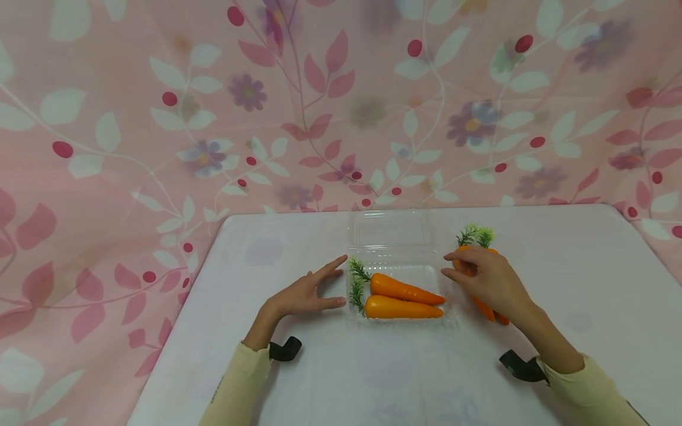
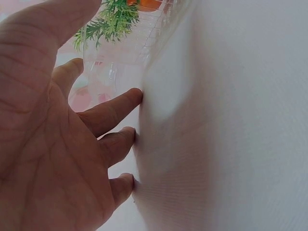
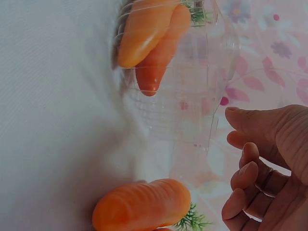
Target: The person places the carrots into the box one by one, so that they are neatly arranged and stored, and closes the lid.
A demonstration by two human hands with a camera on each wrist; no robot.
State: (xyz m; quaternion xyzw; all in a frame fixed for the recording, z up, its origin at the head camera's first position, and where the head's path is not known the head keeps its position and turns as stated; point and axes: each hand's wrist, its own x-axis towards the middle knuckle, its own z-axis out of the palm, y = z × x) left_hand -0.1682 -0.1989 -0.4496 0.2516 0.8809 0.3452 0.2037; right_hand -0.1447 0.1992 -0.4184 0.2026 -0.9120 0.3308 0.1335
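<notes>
Two orange toy carrots [image 1: 405, 306] with green leafy tops lie side by side in a clear plastic clamshell box [image 1: 393, 260], tips to the right. My left hand [image 1: 306, 294] is at the box's left side, thumb and forefinger spread near its wall. In the left wrist view the other fingertips [image 2: 136, 96] rest on the cloth. My right hand [image 1: 487, 275] hovers to the right of the box, fingers loosely bent and holding nothing. Beneath it in the head view lie more carrots [image 1: 483, 309], partly hidden; the right wrist view shows one orange body [image 3: 142, 204] below the hand.
The box's lid [image 1: 391, 229] is folded back, away from me. A white cloth covers the table [image 1: 383, 373]. Behind it hangs a pink floral curtain [image 1: 341, 106]. Dark straps [image 1: 285, 349] sit on both wrists.
</notes>
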